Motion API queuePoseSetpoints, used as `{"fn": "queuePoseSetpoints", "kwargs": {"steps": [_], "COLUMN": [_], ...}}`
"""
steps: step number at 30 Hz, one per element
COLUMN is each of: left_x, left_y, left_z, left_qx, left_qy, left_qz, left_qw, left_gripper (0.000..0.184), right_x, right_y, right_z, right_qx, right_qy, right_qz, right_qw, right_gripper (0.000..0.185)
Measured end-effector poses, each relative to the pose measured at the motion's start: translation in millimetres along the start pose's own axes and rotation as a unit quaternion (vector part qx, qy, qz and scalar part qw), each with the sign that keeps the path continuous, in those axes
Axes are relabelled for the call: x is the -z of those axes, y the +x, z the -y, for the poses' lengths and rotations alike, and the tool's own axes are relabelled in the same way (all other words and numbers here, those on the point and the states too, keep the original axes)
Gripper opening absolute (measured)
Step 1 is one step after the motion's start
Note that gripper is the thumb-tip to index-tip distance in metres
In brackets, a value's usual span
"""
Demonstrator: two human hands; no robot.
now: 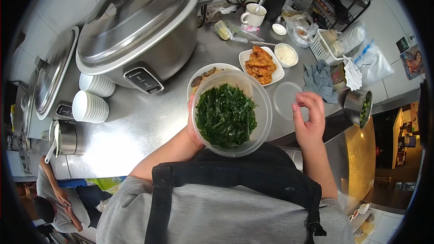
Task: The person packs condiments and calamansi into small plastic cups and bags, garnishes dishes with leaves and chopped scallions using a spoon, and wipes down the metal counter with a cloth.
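Observation:
My left hand point(193, 130) is wrapped around the left side of a round translucent plastic container point(266, 108), held tilted in front of my chest. Shredded dark green leaves point(226, 115) fill its bottom. To the right, my right hand point(312, 117) is raised with fingers loosely curled and thumb apart, nothing visible in it. Just beside it, a clear round lid point(288, 99) lies on the steel counter. Behind the container sits a plate of brownish food point(203, 77), partly hidden. Beyond that are a white dish of fried, glazed pieces point(260, 64) and a bowl of white rice-like food point(286, 54).
A large steel rice cooker point(140, 27) stands at the back left, near stacked white bowls point(91, 107). At the right are a grey-blue cloth point(320, 80), a white basket point(322, 47) and a steel pot point(358, 107). Another person point(61, 203) is at the lower left.

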State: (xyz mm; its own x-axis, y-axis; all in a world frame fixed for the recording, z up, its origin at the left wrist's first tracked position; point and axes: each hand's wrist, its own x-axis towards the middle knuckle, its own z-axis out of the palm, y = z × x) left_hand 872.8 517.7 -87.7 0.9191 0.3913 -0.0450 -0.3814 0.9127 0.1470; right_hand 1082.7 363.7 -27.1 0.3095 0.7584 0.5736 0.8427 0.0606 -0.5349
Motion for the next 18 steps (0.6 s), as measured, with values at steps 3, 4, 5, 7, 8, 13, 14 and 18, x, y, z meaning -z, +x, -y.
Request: {"fn": "queuePoseSetpoints", "kwargs": {"steps": [3,4,5,7,8,13,14,18], "left_x": [32,14,17,18,21,38,39,33], "left_y": [7,0,-2,-4,-4,3,6,16], "left_z": [4,5,5,4,3,-4,-4,-6], "left_qx": [0.011,0.024,0.021,0.031,0.029,0.024,0.023,0.049], "left_qy": [0.064,0.099,0.121,0.122,0.120,0.153,0.151,-0.053], "left_qz": [0.067,-0.006,0.023,0.002,0.000,0.029,0.028,-0.002], "left_qw": [0.996,0.995,0.992,0.992,0.992,0.988,0.988,0.997], "left_gripper": [0.091,0.101,0.099,0.098,0.098,0.093,0.093,0.089], "right_x": [16,8,1,-9,-13,-21,-22,-17], "right_y": [46,49,50,49,49,57,59,75], "right_z": [77,88,96,97,96,89,87,81], "right_qx": [0.068,0.098,0.128,0.134,0.144,0.117,0.114,0.085], "right_qy": [0.057,0.022,-0.012,-0.037,-0.064,-0.008,0.006,0.008], "right_qz": [0.230,0.250,0.269,0.305,0.339,0.428,0.424,0.394], "right_qw": [0.969,0.963,0.954,0.942,0.927,0.896,0.898,0.915], "right_gripper": [0.029,0.031,0.033,0.030,0.028,0.015,0.011,0.018]}}
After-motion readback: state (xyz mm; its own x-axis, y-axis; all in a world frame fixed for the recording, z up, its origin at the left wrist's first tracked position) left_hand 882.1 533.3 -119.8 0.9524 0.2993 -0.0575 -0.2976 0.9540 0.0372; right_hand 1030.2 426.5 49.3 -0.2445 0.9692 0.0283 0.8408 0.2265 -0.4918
